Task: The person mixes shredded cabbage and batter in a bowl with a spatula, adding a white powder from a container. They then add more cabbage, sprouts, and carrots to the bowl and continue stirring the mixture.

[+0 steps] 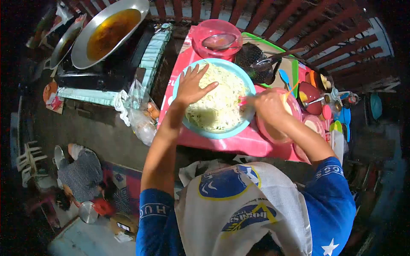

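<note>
A light blue basin [221, 135] full of shredded pale green cabbage [220, 100] sits on the pink-covered table. My left hand [193, 86] lies over the basin's left side with its fingers spread, holding nothing. Smeared by motion, my right hand [271, 106] is closed above the right rim. Something bright pink [242, 101] shows beside its fingers at the cabbage; what it is, I cannot make out. Below my right hand is a pink bowl [263, 127] with pale contents, partly hidden by the forearm.
A large pan of oil [113, 36] stands on the stove at left. Behind the basin are a pink tub [215, 27] and a green tray [294, 70] with a dark strainer [252, 59]. A plastic bag with eggs [147, 121] hangs left. Another person [81, 175] is low at lower left.
</note>
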`<state>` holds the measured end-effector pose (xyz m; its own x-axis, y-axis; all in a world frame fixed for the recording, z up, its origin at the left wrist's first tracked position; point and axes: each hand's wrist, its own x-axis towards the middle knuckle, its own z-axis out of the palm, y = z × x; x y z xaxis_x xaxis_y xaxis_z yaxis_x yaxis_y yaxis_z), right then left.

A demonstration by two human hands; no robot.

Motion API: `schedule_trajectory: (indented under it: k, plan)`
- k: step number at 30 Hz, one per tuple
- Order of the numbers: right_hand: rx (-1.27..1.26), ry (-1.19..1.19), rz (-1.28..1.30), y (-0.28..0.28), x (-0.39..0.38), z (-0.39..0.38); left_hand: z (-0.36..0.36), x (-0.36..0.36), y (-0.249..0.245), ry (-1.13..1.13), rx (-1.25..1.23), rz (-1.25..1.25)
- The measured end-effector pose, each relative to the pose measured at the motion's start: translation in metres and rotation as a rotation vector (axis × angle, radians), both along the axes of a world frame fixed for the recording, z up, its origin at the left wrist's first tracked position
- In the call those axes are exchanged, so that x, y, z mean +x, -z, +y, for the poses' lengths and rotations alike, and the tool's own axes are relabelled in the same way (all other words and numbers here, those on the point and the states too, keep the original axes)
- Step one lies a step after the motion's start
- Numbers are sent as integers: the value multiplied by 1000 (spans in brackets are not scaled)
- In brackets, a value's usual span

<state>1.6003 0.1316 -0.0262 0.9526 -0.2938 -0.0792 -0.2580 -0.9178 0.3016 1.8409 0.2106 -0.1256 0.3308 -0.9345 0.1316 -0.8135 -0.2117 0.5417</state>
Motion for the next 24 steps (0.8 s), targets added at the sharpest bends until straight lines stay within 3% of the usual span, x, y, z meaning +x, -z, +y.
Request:
schedule_trajectory:
  k: [4, 8, 12, 15, 16, 20, 24]
  plan:
    - [-65, -112, -47, -38, 11, -3, -1, -4, 6, -9, 17, 22]
    - [74, -183, -121, 46, 9, 1, 1, -12, 9, -14, -67, 123]
    - [157, -152, -13, -2, -1, -16, 5, -13, 11, -44, -90, 176]
    - [45, -249, 159, -43, 13, -11, 7, -13, 6, -64, -83, 180]
    - [48, -334, -4, -22, 16, -9, 7, -14, 6, -72, -69, 179]
    - [174, -300, -110, 48, 23, 8, 3, -13, 11, -65, -66, 152]
    - [130, -302, -179, 58, 16, 0, 2, -16, 13, -76, -47, 84]
